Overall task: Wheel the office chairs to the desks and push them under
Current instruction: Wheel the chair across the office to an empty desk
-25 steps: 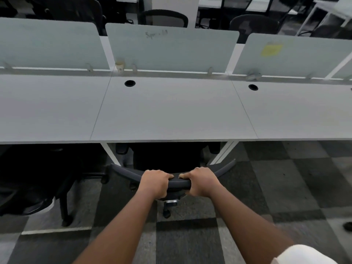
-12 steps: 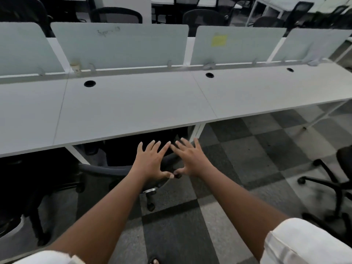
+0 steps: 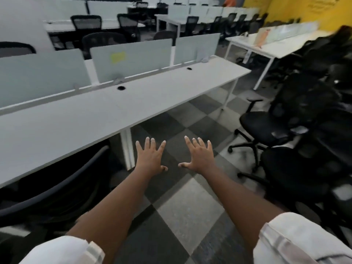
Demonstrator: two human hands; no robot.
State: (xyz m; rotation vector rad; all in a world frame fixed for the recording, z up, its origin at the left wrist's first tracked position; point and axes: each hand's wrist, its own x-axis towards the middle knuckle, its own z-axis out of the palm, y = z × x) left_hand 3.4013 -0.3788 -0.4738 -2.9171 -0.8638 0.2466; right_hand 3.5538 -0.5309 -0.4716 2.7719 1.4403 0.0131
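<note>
Chair (image 3: 57, 189) tucked under desk (image 3: 80, 119), mostly hidden in shadow, more chairs (image 3: 297, 130) blurred at right, left hand (image 3: 150, 159) and right hand (image 3: 200, 157) spread, nothing held, over checkered floor (image 3: 190, 202), yellow wall (image 3: 297, 8) behind

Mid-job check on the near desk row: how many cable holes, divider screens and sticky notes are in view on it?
Cable holes: 2
Divider screens: 3
Yellow sticky note: 1
Total: 6
</note>
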